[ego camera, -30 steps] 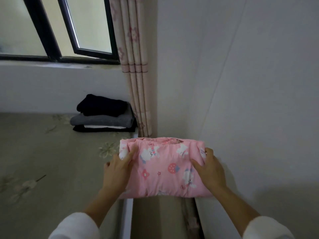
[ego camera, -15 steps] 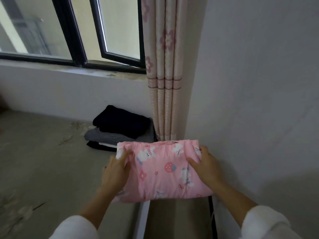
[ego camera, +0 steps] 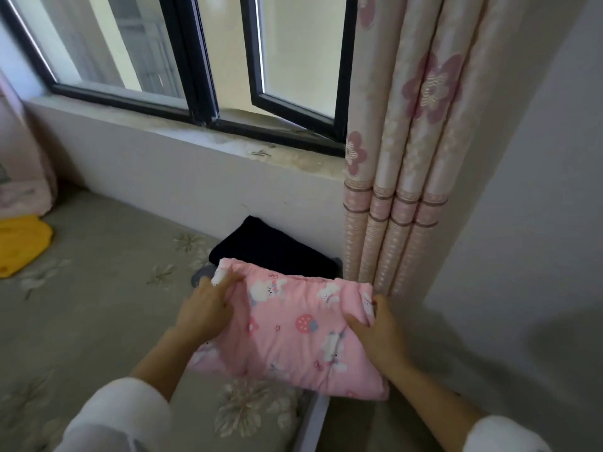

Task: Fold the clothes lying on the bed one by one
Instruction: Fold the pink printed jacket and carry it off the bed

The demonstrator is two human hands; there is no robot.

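Observation:
A folded pink padded garment [ego camera: 293, 334] printed with bunnies and strawberries hangs in the air between my hands. My left hand [ego camera: 207, 308] grips its left edge, thumb on top. My right hand [ego camera: 378, 334] grips its right edge. The garment is held just in front of a stack of folded dark clothes [ego camera: 270, 249] that lies on the bed [ego camera: 98, 305] in the corner under the window. The pink garment hides the lower part of that stack.
A flowered curtain [ego camera: 401, 190] hangs right of the stack, against the white wall [ego camera: 522, 223]. A yellow item [ego camera: 19, 243] and a pink bundle [ego camera: 23, 190] lie at the bed's far left. The bed's white edge [ego camera: 313, 419] runs below the garment.
Both hands have carried the pink garment forward toward the dark stack by the window. The view has swung left, so more of the bed and window shows.

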